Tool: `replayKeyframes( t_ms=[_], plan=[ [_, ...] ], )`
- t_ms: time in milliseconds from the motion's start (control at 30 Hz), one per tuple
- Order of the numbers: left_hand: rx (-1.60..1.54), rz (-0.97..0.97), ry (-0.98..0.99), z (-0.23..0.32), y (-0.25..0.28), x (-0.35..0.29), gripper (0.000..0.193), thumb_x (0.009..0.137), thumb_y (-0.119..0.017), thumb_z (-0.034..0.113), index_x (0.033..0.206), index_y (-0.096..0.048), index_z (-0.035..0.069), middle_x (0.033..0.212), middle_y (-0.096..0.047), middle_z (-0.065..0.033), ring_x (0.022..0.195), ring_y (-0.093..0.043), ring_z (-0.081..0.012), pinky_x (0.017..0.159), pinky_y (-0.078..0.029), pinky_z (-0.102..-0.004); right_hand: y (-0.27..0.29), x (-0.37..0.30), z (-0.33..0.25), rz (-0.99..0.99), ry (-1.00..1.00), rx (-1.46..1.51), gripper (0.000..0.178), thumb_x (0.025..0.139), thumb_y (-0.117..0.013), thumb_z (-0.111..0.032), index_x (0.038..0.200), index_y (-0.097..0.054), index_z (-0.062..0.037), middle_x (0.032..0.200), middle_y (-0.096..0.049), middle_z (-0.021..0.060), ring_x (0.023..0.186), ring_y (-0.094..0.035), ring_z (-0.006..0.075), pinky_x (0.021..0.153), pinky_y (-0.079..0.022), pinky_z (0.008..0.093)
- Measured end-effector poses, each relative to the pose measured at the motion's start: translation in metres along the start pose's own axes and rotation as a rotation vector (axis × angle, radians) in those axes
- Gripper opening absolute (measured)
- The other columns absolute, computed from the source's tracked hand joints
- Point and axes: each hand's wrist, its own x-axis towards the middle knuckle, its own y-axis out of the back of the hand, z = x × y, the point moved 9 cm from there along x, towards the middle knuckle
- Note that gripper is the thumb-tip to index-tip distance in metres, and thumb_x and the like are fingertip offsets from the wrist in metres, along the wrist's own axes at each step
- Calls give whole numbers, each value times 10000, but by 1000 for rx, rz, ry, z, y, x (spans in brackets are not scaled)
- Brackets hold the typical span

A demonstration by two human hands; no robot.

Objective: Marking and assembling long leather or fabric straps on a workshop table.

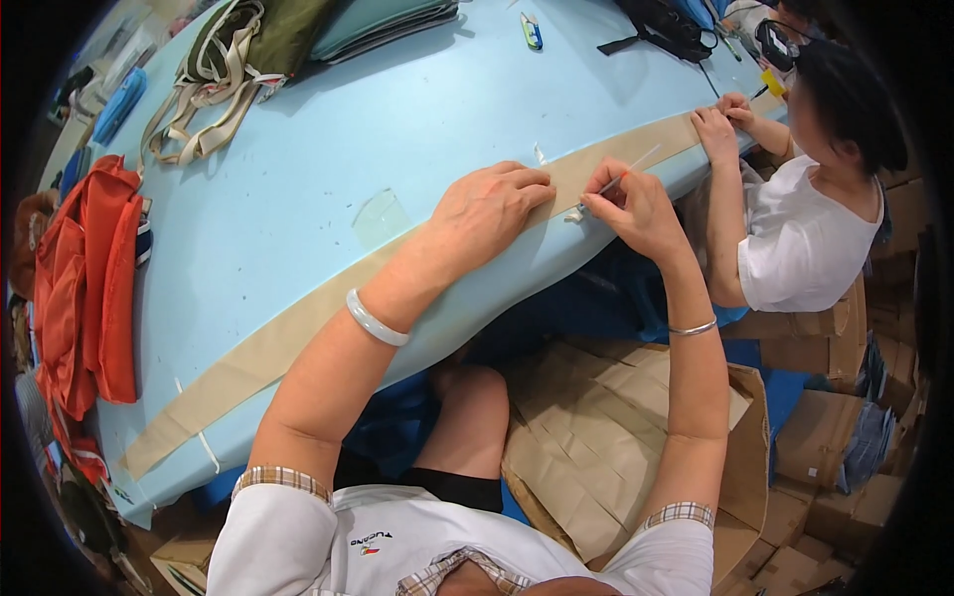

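A long tan strip (268, 343) lies on the light blue table (298, 219), running from 8 o'clock in the view up to 2 o'clock. The left hand (492, 209) rests on it near 12 o'clock, palm down, fingers close together. At 2 o'clock, the right hand (636, 211) holds a thin pale stick (644, 157) — its thumb and fingers are pinched in tight. A small white scrap (574, 214) is just beside those fingertips.

Farther along the strip at 2 o'clock, another person's hands (715, 137) touch it; I cannot tell if they grip it. A clear curved piece (383, 219) sits near 11 o'clock. Red-orange cloth (99, 278) is at 9 o'clock, and a green bag (293, 40) with pale straps is at 11. A little yellow-green tool (532, 32) lies at 12 o'clock. At 5 o'clock — below the table — a cardboard box (752, 427) holds big tan pieces (581, 437).
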Motion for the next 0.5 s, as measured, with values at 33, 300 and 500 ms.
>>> replayKeyframes(
  t_ms=[33, 300, 500],
  plan=[
    [-6, -2, 6, 0, 0, 0, 261, 844, -558, 60, 1072, -685, 50, 1158, -664, -70, 1074, -615, -238, 905, -507, -333, -1, -1, 3, -5, -18, 19, 147, 838, -669, -124, 837, -605, 9, 679, -652, 90, 644, -646, 131, 616, -506, 262],
    [-6, -1, -7, 0, -2, 0, 255, 847, -556, 61, 1069, -682, 47, 1160, -662, -69, 1081, -611, -235, 910, -503, -330, 4, -4, 11, 200, -25, 206, 164, 862, -683, -145, 863, -621, 8, 715, -673, 65, 675, -660, 124, 643, -514, 243],
    [-9, -10, 7, 1, -1, 0, 255, 848, -558, 63, 1071, -682, 47, 1160, -661, -74, 1078, -612, -240, 911, -503, -334, -1, 2, 8, 182, 12, 137, 164, 855, -676, -144, 856, -622, 10, 708, -669, 78, 662, -659, 134, 640, -520, 259]
  ],
)
